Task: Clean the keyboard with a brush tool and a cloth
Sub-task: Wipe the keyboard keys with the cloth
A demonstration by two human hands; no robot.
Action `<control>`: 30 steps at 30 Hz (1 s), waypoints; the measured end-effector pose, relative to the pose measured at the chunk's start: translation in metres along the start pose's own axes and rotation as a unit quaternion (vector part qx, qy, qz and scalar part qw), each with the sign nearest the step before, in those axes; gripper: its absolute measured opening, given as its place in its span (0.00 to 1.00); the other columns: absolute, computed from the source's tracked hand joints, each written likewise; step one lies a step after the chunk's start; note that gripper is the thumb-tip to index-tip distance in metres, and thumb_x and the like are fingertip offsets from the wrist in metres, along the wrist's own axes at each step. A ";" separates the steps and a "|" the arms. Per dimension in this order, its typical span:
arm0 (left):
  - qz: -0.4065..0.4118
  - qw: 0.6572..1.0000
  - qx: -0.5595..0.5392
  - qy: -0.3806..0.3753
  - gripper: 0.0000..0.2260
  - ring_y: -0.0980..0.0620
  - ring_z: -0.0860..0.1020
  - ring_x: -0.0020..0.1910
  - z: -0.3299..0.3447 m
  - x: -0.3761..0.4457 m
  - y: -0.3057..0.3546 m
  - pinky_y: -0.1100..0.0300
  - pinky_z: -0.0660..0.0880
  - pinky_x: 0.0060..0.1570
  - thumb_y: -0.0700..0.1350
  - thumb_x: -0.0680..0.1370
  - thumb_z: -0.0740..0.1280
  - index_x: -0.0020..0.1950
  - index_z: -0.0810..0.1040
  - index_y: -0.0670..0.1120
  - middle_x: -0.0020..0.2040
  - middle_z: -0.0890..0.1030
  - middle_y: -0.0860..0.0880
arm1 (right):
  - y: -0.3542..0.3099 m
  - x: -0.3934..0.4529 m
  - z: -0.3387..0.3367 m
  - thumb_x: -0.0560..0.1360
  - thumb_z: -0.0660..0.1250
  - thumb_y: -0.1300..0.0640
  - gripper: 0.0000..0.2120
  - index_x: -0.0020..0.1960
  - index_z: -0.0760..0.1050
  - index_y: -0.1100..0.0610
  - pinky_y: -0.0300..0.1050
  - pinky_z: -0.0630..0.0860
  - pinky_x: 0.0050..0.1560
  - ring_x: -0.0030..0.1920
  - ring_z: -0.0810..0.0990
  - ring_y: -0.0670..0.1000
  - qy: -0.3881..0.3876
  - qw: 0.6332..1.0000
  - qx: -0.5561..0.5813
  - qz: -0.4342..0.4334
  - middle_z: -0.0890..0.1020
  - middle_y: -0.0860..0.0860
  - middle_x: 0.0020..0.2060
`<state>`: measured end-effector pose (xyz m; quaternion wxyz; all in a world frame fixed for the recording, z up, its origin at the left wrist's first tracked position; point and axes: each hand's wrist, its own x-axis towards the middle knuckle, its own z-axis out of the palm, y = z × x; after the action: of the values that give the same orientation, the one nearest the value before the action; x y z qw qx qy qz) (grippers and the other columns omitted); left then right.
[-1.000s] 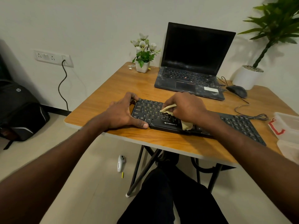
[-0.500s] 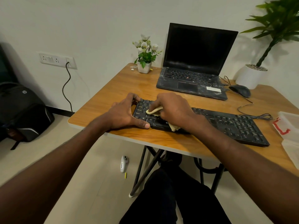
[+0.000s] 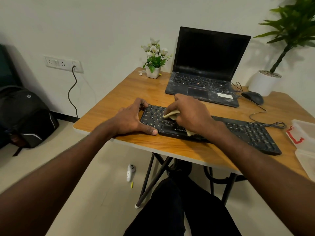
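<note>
A black wired keyboard (image 3: pixel 247 132) lies across the wooden table (image 3: pixel 119 92), near its front edge. My left hand (image 3: pixel 131 119) grips the keyboard's left end, thumb along the front edge and fingers at the back corner. My right hand (image 3: pixel 190 113) holds a crumpled yellowish cloth (image 3: pixel 171 114) and presses it on the keys of the left half. A tail of the cloth sticks out under my wrist at the keyboard's front edge. No brush tool is in view.
A dusty open laptop (image 3: pixel 202 82) stands behind the keyboard, with a small flower pot (image 3: pixel 153 72) to its left. A mouse (image 3: pixel 253 97), a large potted plant (image 3: pixel 264 82) and a clear plastic box (image 3: pixel 305 135) sit at the right. A backpack (image 3: pixel 23 114) lies on the floor left.
My right hand has slid the cloth leftward and toward the back rows over the left half of the keyboard. My left hand has kept its grip on the keyboard's left end.
</note>
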<state>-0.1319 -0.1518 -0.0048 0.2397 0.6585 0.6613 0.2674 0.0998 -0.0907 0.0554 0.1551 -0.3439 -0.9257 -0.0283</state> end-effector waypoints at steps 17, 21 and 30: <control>-0.002 1.000 0.005 -0.002 0.46 0.53 0.72 0.70 0.001 0.001 -0.001 0.41 0.64 0.77 0.77 0.56 0.78 0.67 0.63 0.62 0.72 0.73 0.58 | 0.015 -0.007 0.005 0.77 0.71 0.60 0.16 0.59 0.84 0.42 0.42 0.64 0.36 0.44 0.71 0.47 0.013 0.998 0.039 0.043 0.71 0.42 0.41; -0.009 1.000 0.014 -0.006 0.47 0.51 0.72 0.70 0.000 0.003 -0.002 0.40 0.66 0.76 0.79 0.56 0.78 0.66 0.63 0.63 0.72 0.73 0.58 | 0.012 -0.010 0.014 0.77 0.71 0.59 0.17 0.63 0.83 0.43 0.41 0.62 0.35 0.44 0.71 0.47 0.003 1.000 0.004 -0.012 0.71 0.45 0.45; -0.006 1.000 -0.001 -0.006 0.42 0.52 0.72 0.70 0.001 0.005 -0.006 0.43 0.65 0.74 0.76 0.58 0.80 0.63 0.65 0.64 0.72 0.73 0.61 | 0.048 -0.024 -0.014 0.77 0.74 0.54 0.11 0.56 0.84 0.41 0.40 0.61 0.33 0.44 0.69 0.46 -0.041 0.997 -0.066 -0.012 0.67 0.41 0.40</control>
<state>-0.1363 -0.1464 -0.0094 0.2456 0.6563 0.6634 0.2625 0.1516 -0.0716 0.0585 0.0932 -0.3429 -0.9316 -0.0770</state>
